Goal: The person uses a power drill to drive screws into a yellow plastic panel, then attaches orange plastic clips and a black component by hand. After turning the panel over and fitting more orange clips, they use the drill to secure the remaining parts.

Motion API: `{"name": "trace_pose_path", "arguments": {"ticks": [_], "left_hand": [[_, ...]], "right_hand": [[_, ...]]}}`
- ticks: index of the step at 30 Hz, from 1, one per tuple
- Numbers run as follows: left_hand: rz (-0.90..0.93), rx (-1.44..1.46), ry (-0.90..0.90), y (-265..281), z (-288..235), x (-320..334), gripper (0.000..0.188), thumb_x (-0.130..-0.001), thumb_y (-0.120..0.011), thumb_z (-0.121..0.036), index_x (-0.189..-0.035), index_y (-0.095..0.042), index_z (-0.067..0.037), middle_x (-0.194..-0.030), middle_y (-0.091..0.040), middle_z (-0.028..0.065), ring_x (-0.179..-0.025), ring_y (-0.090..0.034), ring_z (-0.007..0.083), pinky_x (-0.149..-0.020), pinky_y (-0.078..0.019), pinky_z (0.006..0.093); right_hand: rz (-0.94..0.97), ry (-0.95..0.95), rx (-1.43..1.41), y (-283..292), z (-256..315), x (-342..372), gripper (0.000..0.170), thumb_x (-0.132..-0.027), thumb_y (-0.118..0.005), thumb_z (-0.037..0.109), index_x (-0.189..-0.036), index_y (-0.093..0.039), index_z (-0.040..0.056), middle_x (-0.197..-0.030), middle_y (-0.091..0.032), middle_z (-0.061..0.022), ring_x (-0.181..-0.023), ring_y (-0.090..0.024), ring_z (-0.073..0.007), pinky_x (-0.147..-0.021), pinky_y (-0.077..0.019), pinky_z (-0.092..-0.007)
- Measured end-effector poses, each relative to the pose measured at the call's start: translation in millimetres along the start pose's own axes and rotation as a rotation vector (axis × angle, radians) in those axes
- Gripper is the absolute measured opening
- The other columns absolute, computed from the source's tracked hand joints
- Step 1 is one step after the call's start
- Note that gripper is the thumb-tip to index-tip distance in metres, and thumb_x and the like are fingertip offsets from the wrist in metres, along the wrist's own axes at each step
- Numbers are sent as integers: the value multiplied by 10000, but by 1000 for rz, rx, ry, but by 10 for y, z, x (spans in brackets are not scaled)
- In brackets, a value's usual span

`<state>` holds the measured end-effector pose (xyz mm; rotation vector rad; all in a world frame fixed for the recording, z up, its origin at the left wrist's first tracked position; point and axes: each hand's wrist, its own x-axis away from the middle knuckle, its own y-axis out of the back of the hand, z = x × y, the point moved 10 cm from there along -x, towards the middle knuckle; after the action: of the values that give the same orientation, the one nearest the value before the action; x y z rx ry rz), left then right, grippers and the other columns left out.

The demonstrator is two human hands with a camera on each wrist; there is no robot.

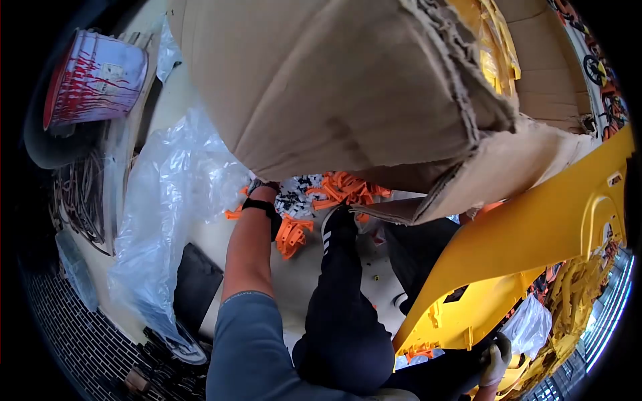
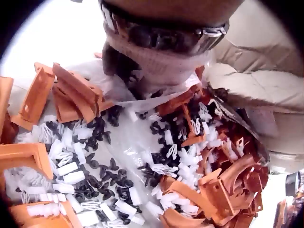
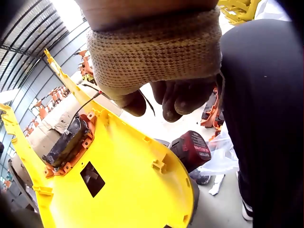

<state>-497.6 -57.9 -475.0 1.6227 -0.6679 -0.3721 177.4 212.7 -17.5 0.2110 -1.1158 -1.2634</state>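
Note:
My left hand (image 2: 156, 71), gloved and with a watch at the wrist, reaches down into a clear plastic bag (image 2: 135, 142). Its fingers are hidden by the glove cuff and plastic, so I cannot tell what they hold. Around it lie black screws (image 2: 107, 178), white plastic pieces (image 2: 71, 173) and orange plastic brackets (image 2: 78, 97). In the head view that hand (image 1: 263, 186) is partly under a cardboard flap. My right hand (image 3: 173, 97), in a knit glove, hangs loosely curled above a large yellow plastic panel (image 3: 128, 185). A thin black wire (image 3: 148, 102) passes by its fingers.
A cardboard box (image 1: 334, 87) overhangs the work area. Beneath the yellow panel's edge shows a red and black battery (image 3: 192, 149). An orange-framed black part (image 3: 71, 145) sits on the panel. At left are plastic sheeting (image 1: 160, 200) and a red-stained bucket (image 1: 100, 80).

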Motion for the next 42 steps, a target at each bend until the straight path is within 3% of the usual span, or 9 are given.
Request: {"name": "trace_pose_path", "arguments": {"ticks": [11, 14, 18, 21, 24, 27, 30, 36, 42], "left_hand": [[19, -160, -332, 47, -212, -299, 322, -962, -528, -276, -1233, -626, -131, -1178, -662, 72, -1159, -575, 248, -1018, -432, 401], [36, -23, -190, 71, 131, -264, 295, -956, -559, -242, -1216, -628, -121, -1046, -672, 67, -940, -605, 215, -816, -468, 361], [5, 734, 207, -584, 1306, -55, 264, -949, -599, -196, -1195, -630, -106, -870, -686, 60, -648, -645, 172, -546, -516, 307], [199, 1426, 683, -20, 938, 243, 291, -936, -601, -124, -1221, -597, -64, -901, -672, 81, -656, -654, 220, -552, -536, 342], [220, 1701, 802, 530, 484, 439, 326, -927, -584, -75, -1250, -565, -37, -958, -661, 103, -709, -671, 265, -584, -547, 369], [157, 1779, 745, 642, 439, 421, 330, -828, -520, 36, -1158, -544, 45, -961, -675, 178, -755, -705, 363, -588, -586, 418], [211, 1868, 685, 768, 273, 351, 343, -927, -568, -117, -1255, -527, -26, -983, -656, 151, -754, -674, 332, -615, -541, 425], [301, 1944, 746, 748, 187, 318, 335, -895, -593, -273, -1152, -552, -62, -997, -668, 204, -770, -673, 384, -615, -534, 423], [262, 1964, 834, 651, 164, 311, 317, -856, -604, -231, -1124, -554, -71, -1027, -673, 240, -793, -685, 407, -610, -538, 435]], "right_hand": [[-26, -6, -69, 51, -156, -40, 375, -889, -588, 145, -1235, -541, 9, -824, -585, -48, -559, -523, -100, -464, -410, -217], [-53, -40, -95, 57, -148, -35, 355, -880, -578, 67, -1228, -547, 6, -854, -586, -58, -563, -542, -106, -453, -417, -224], [-52, -23, -107, 72, -168, -61, 342, -893, -570, 69, -1229, -548, 9, -816, -586, -49, -555, -536, -99, -450, -418, -224], [-44, -32, -136, 70, -163, -43, 347, -898, -571, 82, -1237, -546, 11, -808, -590, -45, -563, -535, -94, -467, -423, -215], [-51, 7, -142, 110, -194, -37, 353, -904, -574, 97, -1245, -544, 15, -820, -598, -42, -569, -531, -86, -483, -424, -206], [-57, -5, -128, 148, -242, -29, 352, -909, -579, 113, -1248, -548, 25, -820, -608, -39, -568, -526, -75, -487, -418, -201], [-52, -40, -129, 164, -288, -29, 347, -910, -579, 117, -1245, -552, 31, -817, -611, -38, -569, -526, -73, -486, -415, -199], [-39, -29, -120, 135, -273, -56, 341, -912, -570, 119, -1243, -550, 38, -847, -612, -43, -585, -534, -76, -489, -413, -197], [-27, -38, -111, 109, -243, -59, 350, -917, -557, 115, -1258, -540, 40, -877, -603, -41, -596, -541, -83, -496, -420, -200]]}}
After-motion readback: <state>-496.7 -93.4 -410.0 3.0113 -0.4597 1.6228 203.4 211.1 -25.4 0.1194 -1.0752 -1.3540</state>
